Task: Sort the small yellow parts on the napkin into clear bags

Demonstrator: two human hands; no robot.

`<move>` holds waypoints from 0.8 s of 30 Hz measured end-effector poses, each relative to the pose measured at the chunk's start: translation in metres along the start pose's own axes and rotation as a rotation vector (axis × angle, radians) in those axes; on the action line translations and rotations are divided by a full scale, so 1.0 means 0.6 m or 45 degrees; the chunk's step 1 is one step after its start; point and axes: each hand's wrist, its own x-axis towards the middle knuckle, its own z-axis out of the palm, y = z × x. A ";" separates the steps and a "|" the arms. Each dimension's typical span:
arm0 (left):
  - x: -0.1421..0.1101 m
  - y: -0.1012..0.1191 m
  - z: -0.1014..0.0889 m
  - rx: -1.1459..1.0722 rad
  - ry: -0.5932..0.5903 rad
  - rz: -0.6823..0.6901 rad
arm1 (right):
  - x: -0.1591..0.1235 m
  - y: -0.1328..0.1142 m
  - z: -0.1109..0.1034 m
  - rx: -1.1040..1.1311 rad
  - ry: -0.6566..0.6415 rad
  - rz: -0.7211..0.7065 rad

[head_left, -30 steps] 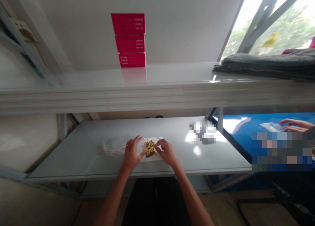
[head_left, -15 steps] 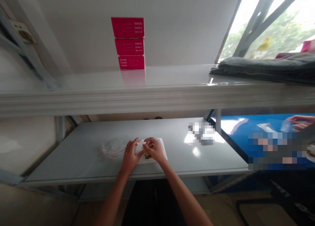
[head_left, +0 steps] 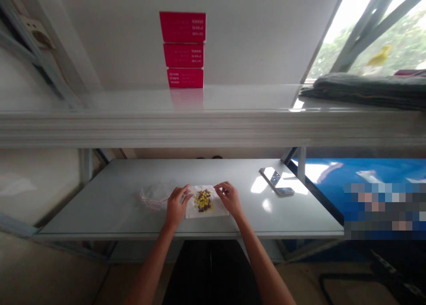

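Observation:
A white sheet of paper [head_left: 217, 210] lies on the grey table [head_left: 116, 198] with a small heap of yellow and dark brown beads [head_left: 203, 200] on it. My left hand [head_left: 175, 204] rests at the sheet's left edge, its fingers curled and touching the paper near the heap. My right hand [head_left: 228, 197] sits at the sheet's right side with thumb and fingers pinched together; what they hold is too small to make out. A clear plastic bag with a pink strip [head_left: 153, 196] lies just left of my left hand.
A phone [head_left: 277, 181] lies on the table to the right. Above runs a white shelf [head_left: 213, 119] carrying three stacked pink boxes [head_left: 184, 50] and folded grey cloth [head_left: 366, 90]. A blue table [head_left: 333, 172] stands at the right.
Half a second ago my right hand covered the bead heap. It has moved back to the right, and the heap shows again between both hands.

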 end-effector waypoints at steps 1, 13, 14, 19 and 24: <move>0.001 0.000 0.000 -0.007 -0.004 0.008 | -0.002 0.007 -0.009 -0.074 -0.040 0.016; 0.006 -0.002 -0.007 -0.011 -0.026 0.078 | 0.008 0.011 0.029 -0.405 -0.315 -0.061; 0.006 -0.002 -0.007 -0.011 -0.031 0.083 | 0.007 0.009 0.029 -0.410 -0.306 -0.059; 0.007 -0.001 -0.007 0.013 -0.082 0.114 | 0.005 -0.022 0.018 -0.158 -0.182 -0.132; 0.007 0.000 -0.006 0.051 -0.170 0.191 | 0.015 -0.066 0.019 0.067 -0.319 -0.230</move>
